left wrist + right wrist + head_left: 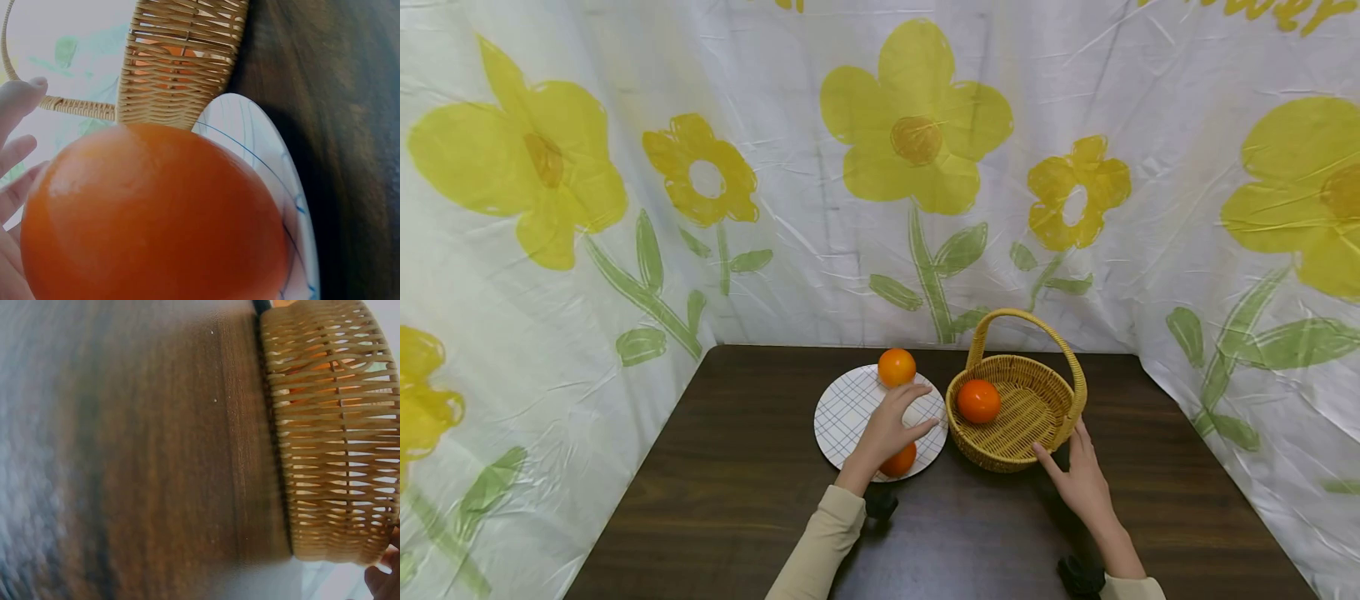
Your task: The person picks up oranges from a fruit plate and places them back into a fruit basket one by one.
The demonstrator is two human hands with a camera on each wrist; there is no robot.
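My left hand (887, 425) hovers over the white plate (837, 417) with blue grid lines, its fingers and thumb spread apart and nothing between them. Just past its fingertips an orange (897, 367) lies at the plate's far edge. A second orange (899, 460) is on the near side, partly hidden under the hand; this orange (153, 215) fills much of the left wrist view. To the right stands a wicker basket (1000, 454) with a deeper-coloured orange (978, 402) inside. My right hand (1084, 483) rests against the basket's near right side, thumb at the rim, fingers extended along the outside.
Plate and basket stand side by side on a dark wooden table (722, 467). The basket's tall arched handle (1022, 315) rises above its rim. Behind the table hangs a white curtain (790, 275) printed with yellow flowers.
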